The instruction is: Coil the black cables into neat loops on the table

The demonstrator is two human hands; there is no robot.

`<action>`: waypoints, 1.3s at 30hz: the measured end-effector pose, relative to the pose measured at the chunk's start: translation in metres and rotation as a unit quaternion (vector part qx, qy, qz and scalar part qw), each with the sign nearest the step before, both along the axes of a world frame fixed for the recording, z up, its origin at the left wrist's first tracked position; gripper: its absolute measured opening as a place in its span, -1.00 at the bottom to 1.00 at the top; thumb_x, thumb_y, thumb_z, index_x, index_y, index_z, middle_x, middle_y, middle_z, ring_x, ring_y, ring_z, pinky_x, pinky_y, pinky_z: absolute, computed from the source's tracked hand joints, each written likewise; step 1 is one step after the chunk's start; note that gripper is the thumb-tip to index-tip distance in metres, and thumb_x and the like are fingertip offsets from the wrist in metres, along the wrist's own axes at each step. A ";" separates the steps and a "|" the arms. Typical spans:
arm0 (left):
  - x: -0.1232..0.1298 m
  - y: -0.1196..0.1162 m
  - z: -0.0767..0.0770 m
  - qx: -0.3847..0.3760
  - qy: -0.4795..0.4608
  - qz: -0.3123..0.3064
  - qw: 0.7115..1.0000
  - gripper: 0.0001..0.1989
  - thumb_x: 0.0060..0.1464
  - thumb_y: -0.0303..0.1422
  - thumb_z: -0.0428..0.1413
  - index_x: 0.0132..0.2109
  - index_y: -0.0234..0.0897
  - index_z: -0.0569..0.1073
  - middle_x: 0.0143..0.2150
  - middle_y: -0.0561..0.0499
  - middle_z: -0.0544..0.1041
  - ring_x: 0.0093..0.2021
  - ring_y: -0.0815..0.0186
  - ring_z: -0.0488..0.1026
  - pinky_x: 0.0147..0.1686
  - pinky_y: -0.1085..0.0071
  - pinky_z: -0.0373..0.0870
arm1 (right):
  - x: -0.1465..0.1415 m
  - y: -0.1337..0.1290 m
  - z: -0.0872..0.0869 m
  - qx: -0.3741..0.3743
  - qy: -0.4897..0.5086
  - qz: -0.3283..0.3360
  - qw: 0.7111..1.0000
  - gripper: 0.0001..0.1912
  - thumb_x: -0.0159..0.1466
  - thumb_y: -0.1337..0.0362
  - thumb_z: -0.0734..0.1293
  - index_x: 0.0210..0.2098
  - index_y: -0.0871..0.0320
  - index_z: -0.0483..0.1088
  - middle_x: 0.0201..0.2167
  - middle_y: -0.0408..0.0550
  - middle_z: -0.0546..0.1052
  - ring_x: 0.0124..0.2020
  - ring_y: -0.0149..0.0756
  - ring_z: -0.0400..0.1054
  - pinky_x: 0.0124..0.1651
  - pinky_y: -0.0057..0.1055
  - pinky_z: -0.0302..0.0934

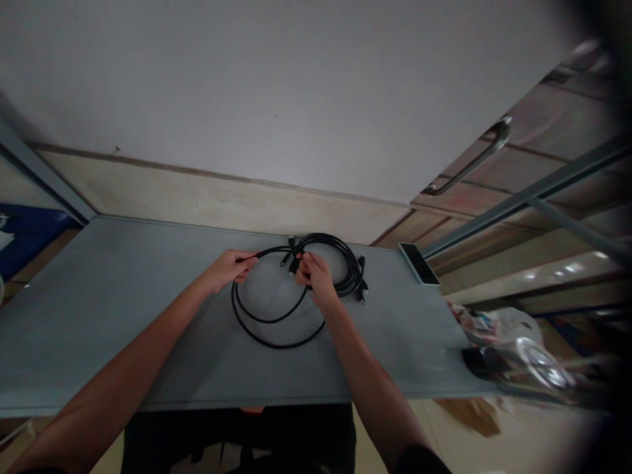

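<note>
A black cable [279, 346] forms wide loops on the grey table [197, 368]. My left hand [233, 268] is closed on the cable at the upper left of these loops. To its right, my right hand [315, 273] is closed on the cable near a dark connector. Behind and beside the right hand lies a tighter black coil [351, 263], with connector ends [363, 289] at its right side. Another small connector [291, 241] sticks up near the table's back edge. The right hand's fingers partly hide what they grip.
A phone [419, 264] lies at the table's right end. Beyond it are a metal rail [513, 197] and blurred items with a plastic bag [513, 326]. A pale wall rises behind the table; a dark object [478, 362] sits at the right front corner.
</note>
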State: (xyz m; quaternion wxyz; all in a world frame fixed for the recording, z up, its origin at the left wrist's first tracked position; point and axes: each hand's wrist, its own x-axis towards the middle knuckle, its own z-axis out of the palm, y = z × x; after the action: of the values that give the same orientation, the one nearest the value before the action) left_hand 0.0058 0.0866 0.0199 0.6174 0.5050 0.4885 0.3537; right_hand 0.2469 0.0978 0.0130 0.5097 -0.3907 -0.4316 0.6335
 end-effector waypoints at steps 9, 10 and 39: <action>-0.007 0.004 0.001 -0.031 -0.036 0.049 0.998 -0.58 -0.05 -0.10 0.31 -0.20 -0.39 0.53 -0.52 0.14 0.24 -0.61 0.55 0.05 -0.62 0.56 -0.07 | -0.004 -0.002 0.000 -0.046 0.045 -0.005 0.998 -0.70 0.19 0.07 0.37 -0.22 0.17 0.38 -0.65 -0.36 0.12 -0.72 -0.54 -0.05 -0.65 -0.51 -0.10; -0.010 0.005 0.000 -0.035 -0.030 0.046 0.998 -0.57 -0.04 -0.10 0.30 -0.19 -0.39 0.54 -0.53 0.16 0.22 -0.61 0.55 0.05 -0.62 0.56 -0.09 | -0.005 -0.002 0.000 -0.048 0.043 0.000 0.998 -0.69 0.19 0.09 0.36 -0.20 0.17 0.39 -0.65 -0.35 0.14 -0.72 -0.54 -0.04 -0.65 -0.51 -0.10; 0.003 -0.001 0.004 -0.076 -0.133 0.004 0.988 -0.65 -0.01 -0.21 0.32 -0.19 -0.42 0.55 -0.52 0.09 0.34 -0.63 0.56 0.15 -0.64 0.56 0.05 | -0.005 -0.003 -0.003 -0.012 0.023 -0.113 0.993 -0.60 0.22 -0.10 0.34 -0.37 0.13 0.32 -0.67 -0.38 0.00 -0.72 -0.55 -0.18 -0.67 -0.51 -0.18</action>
State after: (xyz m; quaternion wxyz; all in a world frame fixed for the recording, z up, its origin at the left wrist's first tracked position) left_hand 0.0084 0.0859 0.0237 0.7122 0.4030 0.4293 0.3821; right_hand 0.2418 0.0948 0.0099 0.5829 -0.4280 -0.3652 0.5862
